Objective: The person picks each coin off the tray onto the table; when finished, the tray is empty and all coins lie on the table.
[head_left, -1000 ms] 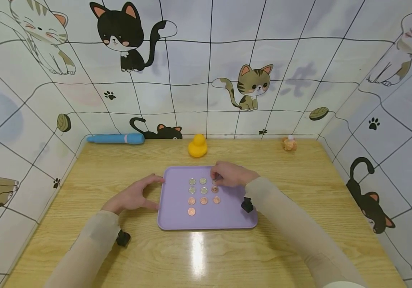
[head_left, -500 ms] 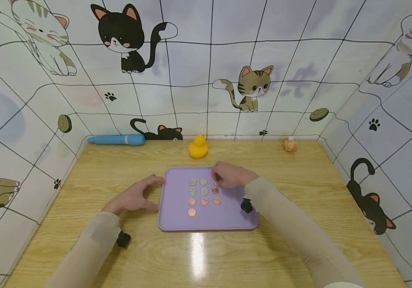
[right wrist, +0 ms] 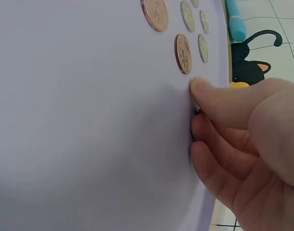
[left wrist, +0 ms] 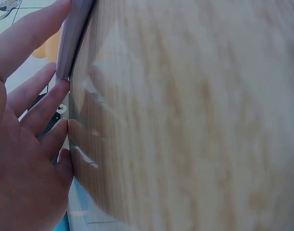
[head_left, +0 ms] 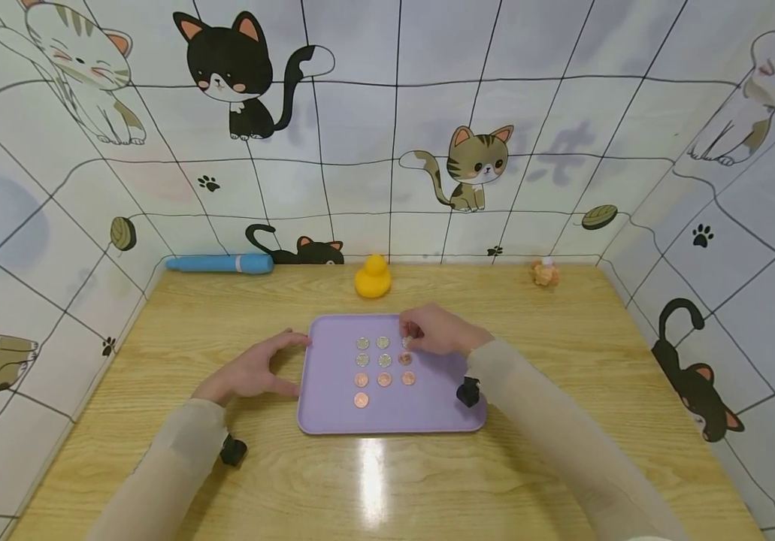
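Observation:
A lilac tray (head_left: pixel 333 415) lies on the table with several silver and copper coins set out in rows. One silver coin (head_left: pixel 383 343) shows in the back row, and a copper coin (head_left: pixel 361 400) is nearest the front. At the right end of the back row, my right hand (head_left: pixel 443 329) has its fingers curled and pinches a silver coin (head_left: pixel 406 343) against the tray, mostly hidden by the fingers. A copper coin (right wrist: pixel 183 54) lies just beyond the thumb in the right wrist view. My left hand (head_left: pixel 252 367) spreads thumb and fingers along the tray's left edge, touching it.
Behind the tray sits a yellow rubber duck (head_left: pixel 373 278). A blue pen-like stick (head_left: pixel 218 263) lies at the back left, and a small orange figure (head_left: pixel 545 272) stands at the back right. Cat-patterned sheets (head_left: pixel 353 180) rise around the wooden table (head_left: pixel 258 481).
My right hand has shifted very slightly to the right, and its wrist has turned a little. My left hand, the tray and the visible coins keep their places.

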The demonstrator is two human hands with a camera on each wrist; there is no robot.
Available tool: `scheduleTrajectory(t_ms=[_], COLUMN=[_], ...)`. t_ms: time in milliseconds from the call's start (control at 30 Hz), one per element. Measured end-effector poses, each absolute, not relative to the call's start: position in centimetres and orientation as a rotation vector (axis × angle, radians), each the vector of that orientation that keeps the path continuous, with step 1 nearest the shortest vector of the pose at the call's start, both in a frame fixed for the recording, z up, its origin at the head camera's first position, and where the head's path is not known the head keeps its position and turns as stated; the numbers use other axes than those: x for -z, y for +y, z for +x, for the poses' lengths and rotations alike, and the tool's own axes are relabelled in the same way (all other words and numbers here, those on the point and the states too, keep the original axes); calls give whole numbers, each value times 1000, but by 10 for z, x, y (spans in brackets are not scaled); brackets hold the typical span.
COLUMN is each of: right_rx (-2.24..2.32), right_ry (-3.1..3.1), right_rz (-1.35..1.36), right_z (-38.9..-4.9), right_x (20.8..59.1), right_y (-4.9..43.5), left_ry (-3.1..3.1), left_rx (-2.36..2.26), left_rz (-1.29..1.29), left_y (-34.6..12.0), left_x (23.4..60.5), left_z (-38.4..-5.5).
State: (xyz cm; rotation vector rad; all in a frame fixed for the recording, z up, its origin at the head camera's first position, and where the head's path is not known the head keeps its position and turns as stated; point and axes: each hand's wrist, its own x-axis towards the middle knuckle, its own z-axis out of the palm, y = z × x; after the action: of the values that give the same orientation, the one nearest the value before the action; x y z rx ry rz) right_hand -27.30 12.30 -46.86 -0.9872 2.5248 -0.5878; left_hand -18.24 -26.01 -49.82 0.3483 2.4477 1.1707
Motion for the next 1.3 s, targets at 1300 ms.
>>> scheduleTrajectory(t_ms=[1300], right_rx=[1106], right_ry=[2436], right_rz=[-740], right_z=[-266], right_x=[474], right_y=[192], left_ry=[2463], left_rx=[-1184], left_rz=[372], left_y=[-261], left_x=[500], left_z=[-181])
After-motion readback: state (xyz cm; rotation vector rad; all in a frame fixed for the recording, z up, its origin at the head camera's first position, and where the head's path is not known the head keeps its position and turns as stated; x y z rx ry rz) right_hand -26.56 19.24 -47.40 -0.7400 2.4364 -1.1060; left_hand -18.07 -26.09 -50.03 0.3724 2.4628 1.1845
